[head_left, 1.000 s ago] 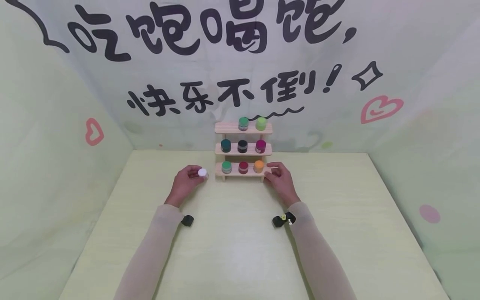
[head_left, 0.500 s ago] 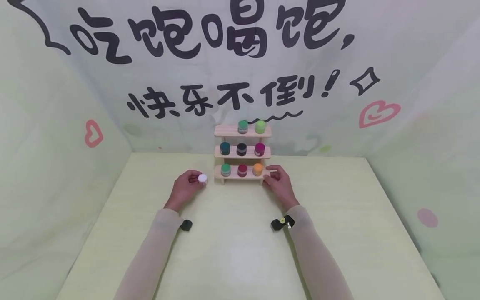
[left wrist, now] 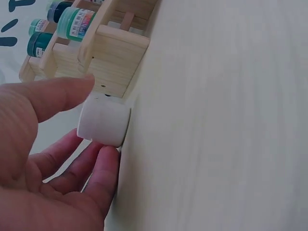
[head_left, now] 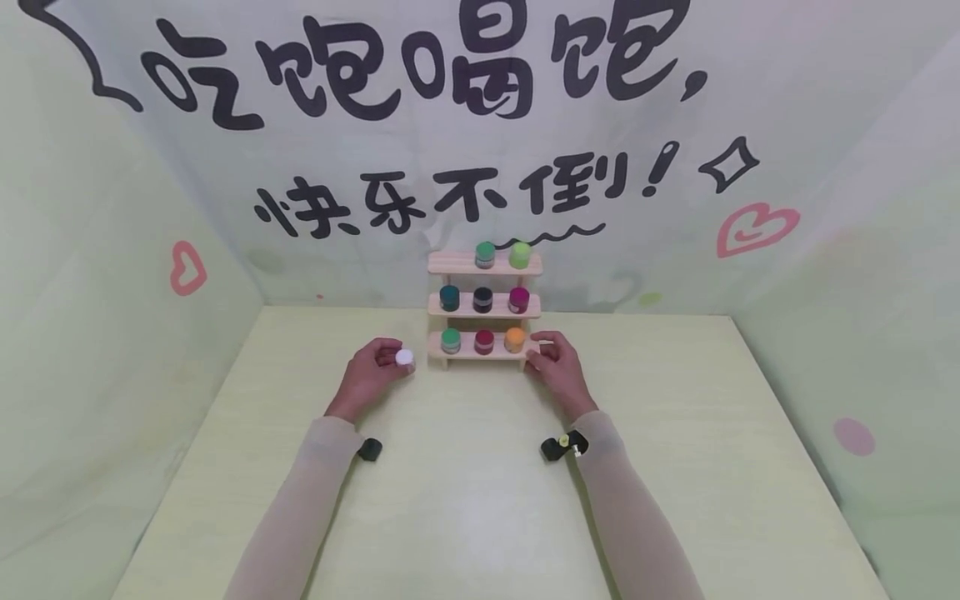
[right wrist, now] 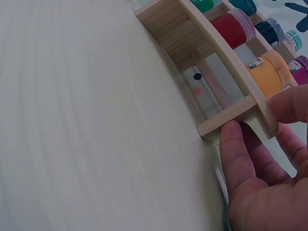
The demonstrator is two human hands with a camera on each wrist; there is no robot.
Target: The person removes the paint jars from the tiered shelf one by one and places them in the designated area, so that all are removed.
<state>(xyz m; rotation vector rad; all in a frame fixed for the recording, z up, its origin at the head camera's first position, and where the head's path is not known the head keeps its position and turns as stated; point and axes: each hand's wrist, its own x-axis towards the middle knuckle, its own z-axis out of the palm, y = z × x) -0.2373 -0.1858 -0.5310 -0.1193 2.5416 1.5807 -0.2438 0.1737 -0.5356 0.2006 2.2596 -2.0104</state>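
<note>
In the head view, the sleeves [head_left: 292, 508] ran off below. Eight jars [head_left: 483, 342] stood on the wooden rack [head_left: 446, 264], two up top, three on each lower tier, before a lettered backdrop [head_left: 810, 92]. One white jar [head_left: 405, 360] sat on the counter [head_left: 465, 483] left of the rack.

The left wrist view cropped the rack; the left hand [left wrist: 53, 158] had its fingers curved round the white jar.

In the right wrist view, the right hand [right wrist: 263, 168], partly cut off, pinched the rack's end.

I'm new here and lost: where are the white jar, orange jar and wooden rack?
White jar [head_left: 405, 357]: head view, its top.
Orange jar [right wrist: 265, 77]: right wrist view, its side.
Wooden rack [head_left: 452, 263]: head view, top shelf's left end.
</note>
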